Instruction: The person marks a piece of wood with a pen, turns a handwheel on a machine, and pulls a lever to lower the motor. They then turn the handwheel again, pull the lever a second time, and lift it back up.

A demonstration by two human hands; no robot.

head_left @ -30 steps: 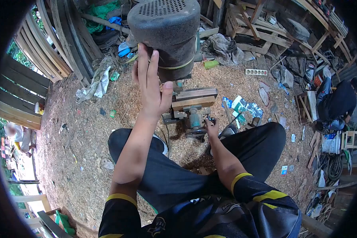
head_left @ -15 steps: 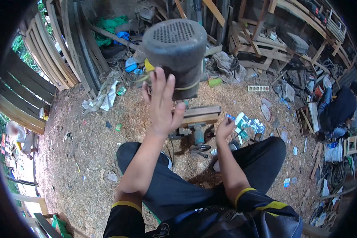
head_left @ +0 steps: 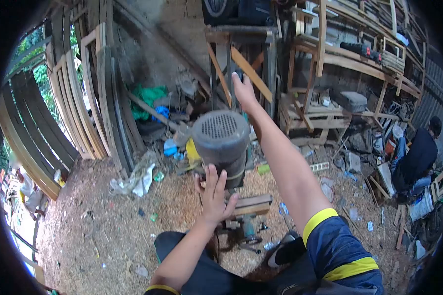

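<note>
In the middle stands an upright electric motor (head_left: 220, 135) with a round, perforated cap. My left hand (head_left: 214, 199) lies against its lower side with fingers spread. Forward and to the right reaches my right hand (head_left: 244, 92), raised in front of a wooden stand (head_left: 268, 37). Its fingers look closed around a small dark thing that I cannot make out. Below the motor are wooden pieces (head_left: 253, 204) and a metal handwheel (head_left: 251, 240).
A person (head_left: 416, 160) crouches at the far right, and another person (head_left: 30, 191) is at the left edge. Planks (head_left: 74, 103) lean at the left. A wooden rack (head_left: 349, 54) stands at the back right. Shavings and litter cover the ground (head_left: 118, 236).
My right hand has moved from low beside the wooden pieces up and forward to the stand. My left hand stays at the motor. The view has tilted upward.
</note>
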